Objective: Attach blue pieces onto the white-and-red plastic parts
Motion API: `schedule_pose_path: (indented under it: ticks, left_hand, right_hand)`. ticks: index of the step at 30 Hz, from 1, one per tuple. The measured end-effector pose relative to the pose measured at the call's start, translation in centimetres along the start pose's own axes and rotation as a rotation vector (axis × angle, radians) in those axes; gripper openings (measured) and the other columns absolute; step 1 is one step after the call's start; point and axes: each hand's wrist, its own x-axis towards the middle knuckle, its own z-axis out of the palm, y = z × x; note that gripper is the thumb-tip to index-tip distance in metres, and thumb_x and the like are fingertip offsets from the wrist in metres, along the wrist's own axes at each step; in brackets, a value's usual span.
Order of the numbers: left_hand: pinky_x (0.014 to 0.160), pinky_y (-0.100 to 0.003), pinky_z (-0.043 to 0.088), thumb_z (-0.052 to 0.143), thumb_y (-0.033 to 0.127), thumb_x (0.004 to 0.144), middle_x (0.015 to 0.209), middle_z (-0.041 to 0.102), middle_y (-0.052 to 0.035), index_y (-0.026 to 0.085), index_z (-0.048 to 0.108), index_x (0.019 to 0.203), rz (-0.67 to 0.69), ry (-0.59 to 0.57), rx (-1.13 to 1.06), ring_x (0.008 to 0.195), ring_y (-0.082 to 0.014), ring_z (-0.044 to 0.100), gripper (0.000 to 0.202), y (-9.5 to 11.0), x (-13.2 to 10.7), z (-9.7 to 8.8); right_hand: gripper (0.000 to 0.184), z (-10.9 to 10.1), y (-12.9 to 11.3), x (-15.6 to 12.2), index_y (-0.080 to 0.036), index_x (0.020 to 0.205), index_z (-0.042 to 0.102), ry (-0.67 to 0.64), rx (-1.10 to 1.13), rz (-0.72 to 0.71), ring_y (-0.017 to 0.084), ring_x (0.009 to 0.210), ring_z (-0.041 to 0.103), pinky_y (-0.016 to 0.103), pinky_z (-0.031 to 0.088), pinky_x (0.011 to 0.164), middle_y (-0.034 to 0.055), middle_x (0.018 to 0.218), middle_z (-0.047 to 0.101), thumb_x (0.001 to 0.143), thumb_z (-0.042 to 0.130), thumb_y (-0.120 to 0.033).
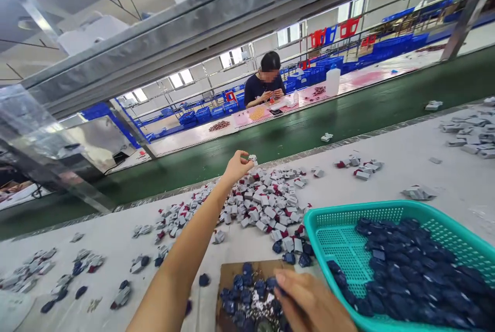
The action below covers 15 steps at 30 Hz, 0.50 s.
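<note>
My left hand (236,166) is stretched far out over the bench, its fingers pinched on a small grey part (253,158) near the green conveyor belt (294,133). Below it lies a heap of several grey-and-red parts (266,203). My right hand (309,303) rests low at the near edge, fingers curled over a pile of dark blue pieces (247,291) on a brown cardboard sheet (228,272). What it grips, if anything, is hidden. A teal basket (320,218) full of dark blue pieces stands at the right.
Loose grey parts are scattered over the white bench at left (34,270) and far right (469,133). A person (266,84) sits working across the belt. A metal beam (216,22) runs overhead. Blue crates (201,114) stand behind.
</note>
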Motion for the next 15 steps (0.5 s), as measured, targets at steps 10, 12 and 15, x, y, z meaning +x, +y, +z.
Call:
schedule_pose_path:
  ticks: [10,12,15]
  left_hand:
    - [0.048,-0.015,0.050,0.065,0.028,0.070,0.078,0.056,0.0012,0.018,0.063,0.083,-0.143,0.276,-0.664,0.067,-0.0101,0.051,0.016,-3.6,-21.9,-7.0]
    - [0.042,-0.013,0.046,0.066,0.032,0.070,0.080,0.057,0.0009,0.019,0.062,0.082,-0.218,0.327,-0.818,0.068,-0.0100,0.053,0.018,-5.0,-25.5,-7.0]
    - [0.040,-0.011,0.045,0.075,0.035,0.067,0.092,0.065,-0.0020,0.019,0.063,0.082,-0.350,0.415,-1.133,0.079,-0.0127,0.063,0.025,-6.7,-28.5,-6.6]
  right_hand:
    - [0.012,-1.9,-1.7,0.2,-0.021,0.104,0.063,-0.470,0.181,0.255,0.010,0.060,0.063,0.016,0.054,0.054,0.0036,0.095,0.069,0.098,0.055,-0.028]
    - [0.011,-1.6,-2.1,-0.4,-0.020,0.103,0.062,-0.556,0.222,0.253,0.011,0.064,0.063,0.017,0.053,0.052,0.0069,0.099,0.067,0.098,0.053,-0.026]
    - [0.011,-1.5,-2.8,-1.2,-0.021,0.104,0.061,-0.643,0.209,0.219,0.012,0.071,0.066,0.017,0.056,0.058,0.0061,0.097,0.067,0.098,0.054,-0.025]
